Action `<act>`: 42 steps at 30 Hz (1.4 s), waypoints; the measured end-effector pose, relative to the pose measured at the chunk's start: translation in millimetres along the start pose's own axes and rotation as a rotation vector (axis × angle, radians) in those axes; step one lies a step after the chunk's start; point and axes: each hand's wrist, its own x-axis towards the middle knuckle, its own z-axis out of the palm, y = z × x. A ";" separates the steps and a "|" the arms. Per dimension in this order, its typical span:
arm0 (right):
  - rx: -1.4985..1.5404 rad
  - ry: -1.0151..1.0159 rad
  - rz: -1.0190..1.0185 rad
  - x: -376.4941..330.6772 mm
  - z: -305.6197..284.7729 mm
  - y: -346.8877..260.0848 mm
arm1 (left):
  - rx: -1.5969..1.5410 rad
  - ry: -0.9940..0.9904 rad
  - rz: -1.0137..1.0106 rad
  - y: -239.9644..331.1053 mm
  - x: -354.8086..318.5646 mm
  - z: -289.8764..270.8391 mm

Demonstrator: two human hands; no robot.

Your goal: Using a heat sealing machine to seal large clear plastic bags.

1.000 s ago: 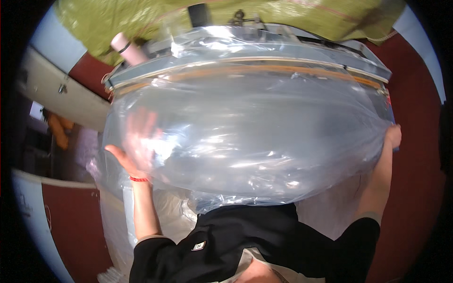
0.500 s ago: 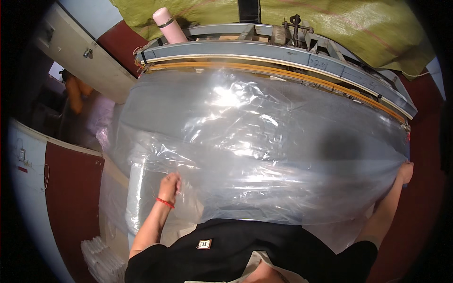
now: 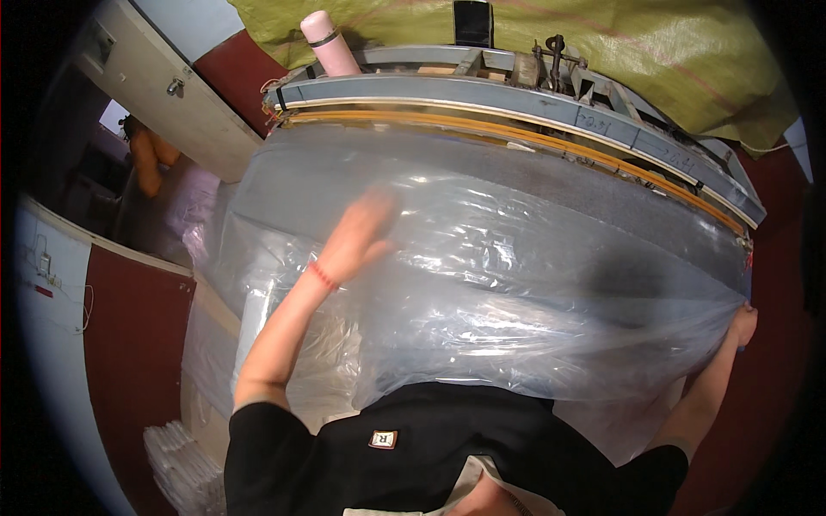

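A wide sheet of clear plastic film (image 3: pixel 482 292) lies wrinkled and shiny over the worktable in front of me. My left hand (image 3: pixel 360 234), wearing a red bracelet at the wrist, is over the left-middle part of the film; its fingers are smeared by motion, with the thumb standing apart. Out at the far right, my right hand (image 3: pixel 742 327) is closed on the film's right edge and draws the sheet into folds there. Beyond the film runs a long grey metal bar (image 3: pixel 508 101) with orange strips along its near side.
A pink bottle (image 3: pixel 330 45) stands behind the bar at the left. Metal clamp parts (image 3: pixel 557 62) rise behind it, before a yellow-green woven sheet (image 3: pixel 654 52). On the left are an open door (image 3: pixel 163 77), a clear film roll (image 3: pixel 251 331) and a stack of folded plastic (image 3: pixel 182 464).
My left hand has moved forward and right over the film. The film's far edge has come nearer on the right side, baring dark table surface. My right hand keeps its hold.
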 end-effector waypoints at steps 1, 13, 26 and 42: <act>0.039 -0.008 -0.010 6.5 4.1 7.4 | 0.021 0.021 -0.005 -3.4 16.6 1.1; 1.320 -0.112 0.054 42.0 -37.0 120.3 | 0.039 0.401 -0.398 -35.0 95.0 24.7; 0.443 0.305 -0.474 25.3 17.4 -56.4 | -0.799 0.850 -0.669 -162.8 120.1 28.2; 1.043 0.153 -0.145 0.2 69.7 -158.9 | -0.803 0.986 -0.597 -248.4 139.7 38.5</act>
